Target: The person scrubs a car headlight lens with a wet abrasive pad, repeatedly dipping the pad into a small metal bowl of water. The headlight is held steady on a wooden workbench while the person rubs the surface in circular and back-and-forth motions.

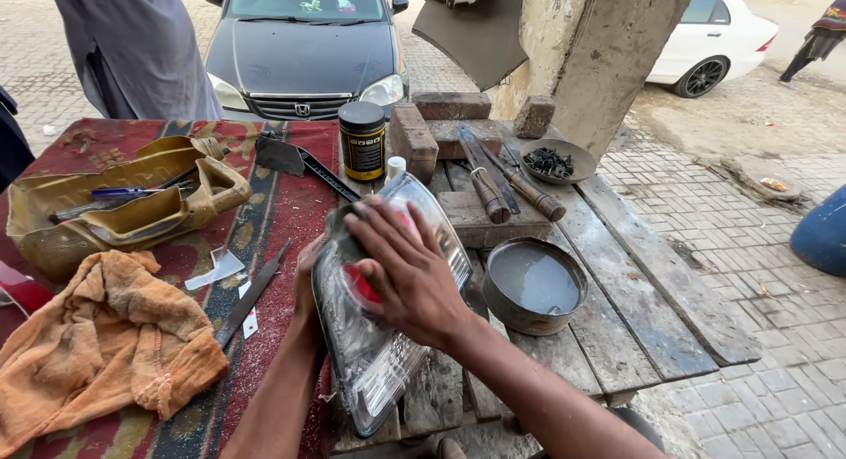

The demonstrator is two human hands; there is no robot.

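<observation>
Both hands on headlight (379, 336): right hand (407, 270) flat atop, left hand (308, 278) beside.

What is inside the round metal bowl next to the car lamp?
The round metal bowl holds cloudy grey liquid with a small object at its near rim. What lies below the liquid's surface cannot be seen.

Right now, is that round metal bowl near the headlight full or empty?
Partly filled. The round metal bowl holds cloudy grey liquid, its surface below the rim, and stands upright on the wooden bench.

Glossy clear-plastic headlight (379, 353), rough wooden table (634, 309)
</observation>
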